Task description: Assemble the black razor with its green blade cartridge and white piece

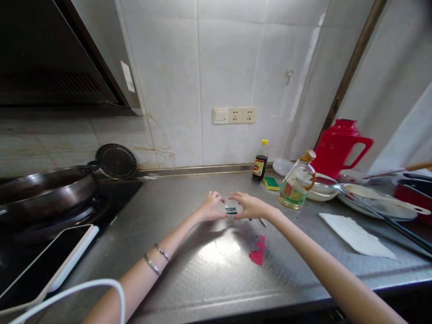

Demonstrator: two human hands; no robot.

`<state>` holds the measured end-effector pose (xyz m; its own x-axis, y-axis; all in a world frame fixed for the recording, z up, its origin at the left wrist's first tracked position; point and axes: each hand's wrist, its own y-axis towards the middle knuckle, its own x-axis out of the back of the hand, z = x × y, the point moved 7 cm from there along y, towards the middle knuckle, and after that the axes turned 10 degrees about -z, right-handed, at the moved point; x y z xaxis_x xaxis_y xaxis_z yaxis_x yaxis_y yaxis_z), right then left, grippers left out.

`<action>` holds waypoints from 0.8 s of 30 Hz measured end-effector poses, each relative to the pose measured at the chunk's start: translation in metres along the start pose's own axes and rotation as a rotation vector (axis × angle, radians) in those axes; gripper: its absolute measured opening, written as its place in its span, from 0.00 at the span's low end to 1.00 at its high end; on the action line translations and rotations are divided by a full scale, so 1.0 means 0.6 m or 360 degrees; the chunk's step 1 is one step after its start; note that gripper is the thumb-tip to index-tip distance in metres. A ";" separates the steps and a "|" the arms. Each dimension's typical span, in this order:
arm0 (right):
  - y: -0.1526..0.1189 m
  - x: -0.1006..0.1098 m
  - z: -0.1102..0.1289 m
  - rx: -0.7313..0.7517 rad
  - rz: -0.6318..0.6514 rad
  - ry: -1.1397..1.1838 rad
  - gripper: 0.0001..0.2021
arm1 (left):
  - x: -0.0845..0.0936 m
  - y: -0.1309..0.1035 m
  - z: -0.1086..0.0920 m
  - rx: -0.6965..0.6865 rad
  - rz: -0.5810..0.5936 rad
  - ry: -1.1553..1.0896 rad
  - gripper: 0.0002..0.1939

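Observation:
Both hands meet around a small clear item with dark green stripes [231, 210] over the middle of the metal counter [202, 279]. My left hand [212, 207] curls at its left side, thumb below and fingers above. On the right side my right hand [249, 206] grips it the same way. What exactly the item is cannot be made out. A torn red piece [258, 252] lies on the counter below my right hand, and a small thin object [262, 222] shows just under that hand.
At the left are a pan [50, 189] on the stove and a phone [50, 265] with a white cable. To the right stand a sauce bottle [259, 164], a sponge [271, 183], an oil bottle [295, 186], a red flask [334, 148], dishes and a white cloth [354, 234].

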<state>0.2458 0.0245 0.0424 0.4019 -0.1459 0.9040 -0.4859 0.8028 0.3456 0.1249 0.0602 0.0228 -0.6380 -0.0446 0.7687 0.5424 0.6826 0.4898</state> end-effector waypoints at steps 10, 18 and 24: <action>-0.003 0.014 -0.032 -0.0026 0.0029 -0.0068 0.24 | 0.002 0.000 -0.020 -0.0019 -0.0002 0.0024 0.34; -0.033 0.023 -0.210 -0.0398 0.0279 -0.0246 0.27 | 0.023 -0.019 0.038 0.0141 -0.0033 0.0064 0.31; -0.057 -0.009 -0.272 -0.0502 0.0356 -0.0272 0.26 | 0.031 -0.029 0.062 0.0232 -0.0010 0.0115 0.28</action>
<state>0.3871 0.0920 -0.0153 0.1663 -0.0203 0.9859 -0.2748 0.9592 0.0661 0.0832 0.0749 0.0134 -0.5976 -0.0979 0.7958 0.4501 0.7804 0.4340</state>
